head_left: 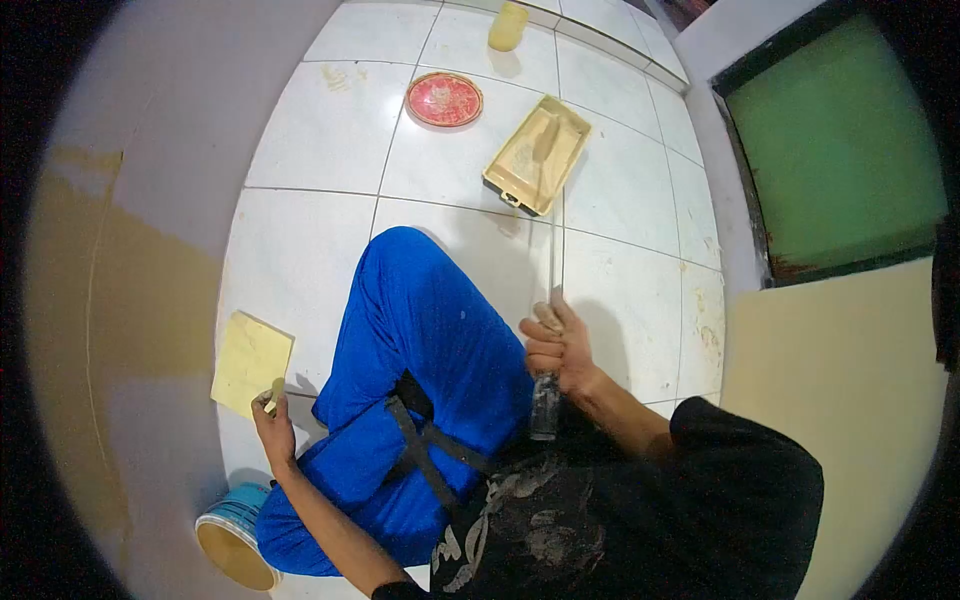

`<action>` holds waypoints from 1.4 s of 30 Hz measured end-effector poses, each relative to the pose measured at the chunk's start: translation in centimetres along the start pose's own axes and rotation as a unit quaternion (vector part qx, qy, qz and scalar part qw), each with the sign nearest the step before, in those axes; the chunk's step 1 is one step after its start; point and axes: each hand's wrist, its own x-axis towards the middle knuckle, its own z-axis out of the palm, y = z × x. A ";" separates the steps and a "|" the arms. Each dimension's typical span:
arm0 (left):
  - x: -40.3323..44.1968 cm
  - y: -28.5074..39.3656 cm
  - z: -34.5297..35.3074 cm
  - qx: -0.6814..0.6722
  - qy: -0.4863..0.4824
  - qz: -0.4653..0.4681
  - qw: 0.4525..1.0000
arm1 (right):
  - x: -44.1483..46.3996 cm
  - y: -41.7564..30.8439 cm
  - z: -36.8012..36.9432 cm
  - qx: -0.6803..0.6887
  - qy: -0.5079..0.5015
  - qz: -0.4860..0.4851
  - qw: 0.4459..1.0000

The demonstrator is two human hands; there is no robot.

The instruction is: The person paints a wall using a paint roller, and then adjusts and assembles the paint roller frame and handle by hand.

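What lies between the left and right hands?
In the head view, blue-trousered legs and some white floor lie between the left hand, at the yellow sheet, and the right hand, gripping the dark-handled tool.

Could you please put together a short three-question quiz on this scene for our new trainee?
1. Open question: What is the left hand holding?
2. True or false: The red disc lies inside the shallow tray.
3. Fill in the blank: The dark-handled tool is gripped in the ____.

Key:
1. A yellow sheet, held near its edge.
2. False; the red disc lies on the white floor tiles, apart from the shallow tray.
3. Right hand.
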 end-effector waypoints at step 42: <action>-0.9 1.0 -0.9 -0.065 0.055 -0.057 0.995 | -1.9 -2.1 1.8 0.101 -0.089 -0.008 0.991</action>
